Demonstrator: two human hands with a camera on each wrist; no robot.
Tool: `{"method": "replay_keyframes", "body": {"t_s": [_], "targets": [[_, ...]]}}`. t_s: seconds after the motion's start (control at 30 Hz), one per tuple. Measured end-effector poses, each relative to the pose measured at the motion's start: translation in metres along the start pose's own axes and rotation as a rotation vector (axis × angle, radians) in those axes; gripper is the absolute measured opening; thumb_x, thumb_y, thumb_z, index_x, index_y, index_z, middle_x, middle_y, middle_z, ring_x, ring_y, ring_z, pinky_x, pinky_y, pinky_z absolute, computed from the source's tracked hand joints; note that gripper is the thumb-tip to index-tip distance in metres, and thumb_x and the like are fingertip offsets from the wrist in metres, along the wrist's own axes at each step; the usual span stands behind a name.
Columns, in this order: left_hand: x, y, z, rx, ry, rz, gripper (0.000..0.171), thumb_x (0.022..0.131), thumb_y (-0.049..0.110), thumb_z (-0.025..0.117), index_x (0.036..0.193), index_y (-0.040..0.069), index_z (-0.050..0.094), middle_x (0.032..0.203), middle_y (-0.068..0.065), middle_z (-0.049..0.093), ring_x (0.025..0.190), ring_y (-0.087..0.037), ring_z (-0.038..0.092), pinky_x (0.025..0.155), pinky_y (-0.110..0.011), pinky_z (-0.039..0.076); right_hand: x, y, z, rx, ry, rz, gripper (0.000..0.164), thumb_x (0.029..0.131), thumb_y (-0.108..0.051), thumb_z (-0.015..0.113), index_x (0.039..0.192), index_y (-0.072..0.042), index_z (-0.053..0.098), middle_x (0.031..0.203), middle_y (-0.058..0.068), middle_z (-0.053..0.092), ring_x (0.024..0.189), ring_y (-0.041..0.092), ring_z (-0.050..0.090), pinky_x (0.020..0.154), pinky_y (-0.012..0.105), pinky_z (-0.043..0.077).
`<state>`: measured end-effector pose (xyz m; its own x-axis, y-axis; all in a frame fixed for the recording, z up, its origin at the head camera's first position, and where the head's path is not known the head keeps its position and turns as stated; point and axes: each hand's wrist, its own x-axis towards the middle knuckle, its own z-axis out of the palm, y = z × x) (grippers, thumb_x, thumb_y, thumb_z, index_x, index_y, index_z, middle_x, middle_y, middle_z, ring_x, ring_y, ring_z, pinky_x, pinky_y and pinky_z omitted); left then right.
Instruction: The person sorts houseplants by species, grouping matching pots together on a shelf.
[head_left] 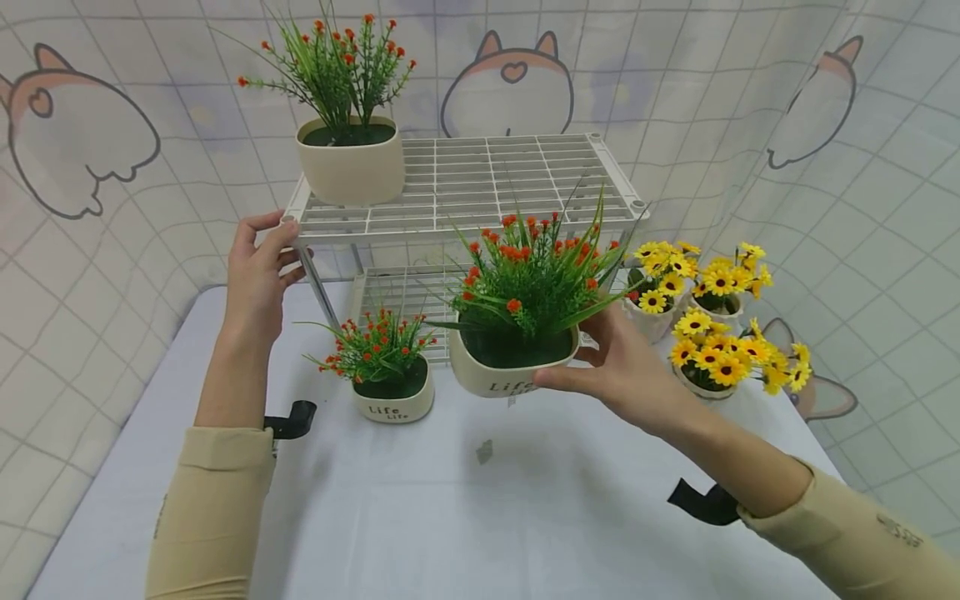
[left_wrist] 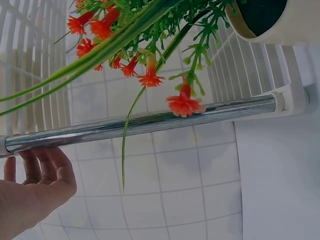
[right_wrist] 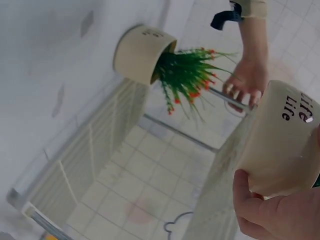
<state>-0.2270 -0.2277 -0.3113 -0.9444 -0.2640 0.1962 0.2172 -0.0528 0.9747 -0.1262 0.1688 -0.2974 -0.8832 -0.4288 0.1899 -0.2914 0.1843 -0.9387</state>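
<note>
My right hand (head_left: 626, 367) grips a cream oval flower pot (head_left: 480, 379) by its right end, thumb on the front near the "Life" lettering. The pot bears red flowers and long grass, and it is held up in front of the white wire shelf (head_left: 510, 183). At the shelf's front left corner my left hand (head_left: 258, 267) holds the top of the chrome post (left_wrist: 150, 125), fingers curled at it. A similar red-flowered pot (head_left: 397, 404) stands on the table before the lower tier. Another cream pot (head_left: 351, 171) sits on the left of the top tier.
Several pots of yellow flowers (head_left: 720, 362) stand on the table to the right of the shelf. The white-covered table (head_left: 450, 517) reaches toward me. Behind it hangs a tiled-pattern curtain (head_left: 697, 100) with cartoon animals.
</note>
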Motion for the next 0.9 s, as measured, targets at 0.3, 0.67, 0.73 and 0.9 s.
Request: {"method": "replay_keyframes", "body": {"t_s": [0.3,0.67,0.73,0.9], "targets": [[0.001,-0.001,0.000,-0.021,0.010,-0.002,0.033,0.102,0.033,0.065,0.130,0.019,0.054,0.121,-0.007,0.062,0.101,-0.018,0.062,0.088,-0.033,0.044,0.023,-0.038,-0.012,-0.036,0.004,-0.020,0.098,0.088,-0.004,0.082,0.161,-0.026,0.021,0.155,-0.002,0.040,0.133,0.026,0.050,0.098,0.044,0.051],[0.001,-0.001,0.002,-0.021,0.011,-0.010,0.032,0.102,0.033,0.065,0.129,0.020,0.054,0.123,-0.008,0.061,0.101,-0.017,0.062,0.090,-0.034,0.043,0.060,-0.062,-0.031,-0.077,0.087,0.029,0.087,0.088,-0.017,0.083,0.156,-0.025,0.029,0.146,0.004,0.045,0.131,0.023,0.049,0.101,0.052,0.047],[0.001,-0.002,0.002,-0.010,0.007,-0.008,0.032,0.103,0.034,0.065,0.130,0.020,0.053,0.124,-0.008,0.061,0.102,-0.017,0.062,0.092,-0.035,0.042,0.068,-0.064,-0.034,-0.099,0.105,0.039,0.085,0.088,-0.021,0.083,0.155,-0.023,0.031,0.146,0.004,0.046,0.131,0.023,0.049,0.103,0.052,0.046],[0.002,-0.001,0.002,-0.016,0.011,-0.001,0.032,0.103,0.033,0.064,0.130,0.019,0.053,0.123,-0.007,0.060,0.103,-0.018,0.062,0.092,-0.036,0.042,0.086,-0.068,-0.039,-0.143,0.149,0.055,0.084,0.088,-0.028,0.084,0.153,-0.021,0.033,0.149,0.004,0.044,0.132,0.023,0.048,0.106,0.052,0.042]]}}
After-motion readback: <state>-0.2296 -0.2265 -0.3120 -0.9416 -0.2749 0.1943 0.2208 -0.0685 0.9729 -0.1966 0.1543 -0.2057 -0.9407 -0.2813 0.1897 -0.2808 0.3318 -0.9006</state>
